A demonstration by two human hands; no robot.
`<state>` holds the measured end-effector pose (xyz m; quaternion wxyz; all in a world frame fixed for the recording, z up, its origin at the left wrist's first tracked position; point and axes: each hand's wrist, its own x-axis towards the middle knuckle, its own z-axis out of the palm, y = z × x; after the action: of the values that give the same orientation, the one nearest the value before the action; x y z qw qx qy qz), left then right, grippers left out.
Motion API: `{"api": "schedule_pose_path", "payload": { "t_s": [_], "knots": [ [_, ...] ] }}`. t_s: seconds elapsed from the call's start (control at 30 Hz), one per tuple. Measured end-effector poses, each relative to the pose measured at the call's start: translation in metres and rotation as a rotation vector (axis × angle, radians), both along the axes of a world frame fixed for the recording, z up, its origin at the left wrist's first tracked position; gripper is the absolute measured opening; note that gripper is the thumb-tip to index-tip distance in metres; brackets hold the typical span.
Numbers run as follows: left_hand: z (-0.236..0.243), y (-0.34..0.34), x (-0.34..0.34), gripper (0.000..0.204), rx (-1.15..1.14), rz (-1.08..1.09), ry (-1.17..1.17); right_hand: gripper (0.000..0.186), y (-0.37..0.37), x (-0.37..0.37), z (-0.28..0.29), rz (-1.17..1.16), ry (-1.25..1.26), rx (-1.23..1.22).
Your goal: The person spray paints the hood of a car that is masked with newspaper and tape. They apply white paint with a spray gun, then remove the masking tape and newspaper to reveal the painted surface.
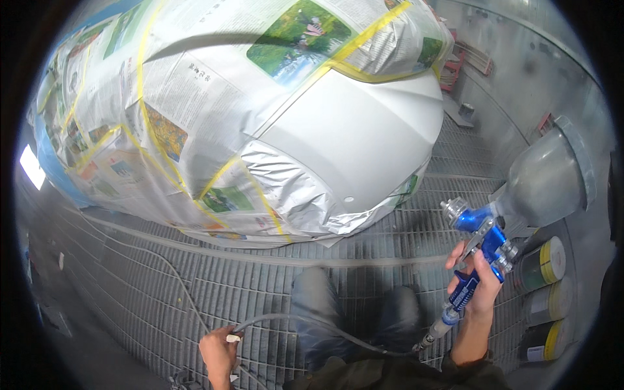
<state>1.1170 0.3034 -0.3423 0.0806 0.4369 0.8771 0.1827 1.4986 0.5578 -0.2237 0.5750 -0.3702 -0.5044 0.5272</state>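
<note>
My right hand [479, 279] is wrapped round the handle of a blue spray gun [486, 237], its fingers at the trigger. A translucent grey paint cup [546, 179] sits on the gun, and the silver nozzle points toward the car. Down on the left, my left hand [220, 351] is closed round a grey air hose [276, 316], which runs across my legs toward the gun's lower end. Ahead is a car masked in newspaper [195, 110] and yellow tape [140, 81]. Its bare white-grey fender panel [357, 133] faces me, with crumpled masking [286, 185] in the wheel arch.
Grated metal floor [253, 279] lies underfoot. Several paint cans [546, 302] with yellow bands stand at the right by the wall [520, 78]. More hose [166, 263] trails across the grating on the left. Red stands [452, 68] are beyond the car's far end.
</note>
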Motion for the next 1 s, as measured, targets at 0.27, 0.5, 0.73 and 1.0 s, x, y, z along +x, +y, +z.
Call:
{"api": "schedule_pose_path", "payload": {
  "t_s": [0.27,0.5,0.73,1.0],
  "knots": [
    [-0.003,-0.015,0.007,0.028,-0.109,0.025,0.046,0.034,-0.01,-0.001,-0.028,0.091,0.01,-0.124],
    [0.01,-0.012,0.021,0.026,-0.06,0.032,0.099,0.026,-0.009,0.009,-0.033,0.117,0.084,-0.145],
    [0.021,-0.006,0.031,0.024,-0.033,0.036,0.122,0.029,-0.01,0.01,-0.038,0.099,0.064,-0.136],
    [0.023,-0.005,0.034,0.025,-0.064,0.006,0.12,0.029,-0.016,0.014,-0.042,0.178,0.162,-0.188]
  ]
}}
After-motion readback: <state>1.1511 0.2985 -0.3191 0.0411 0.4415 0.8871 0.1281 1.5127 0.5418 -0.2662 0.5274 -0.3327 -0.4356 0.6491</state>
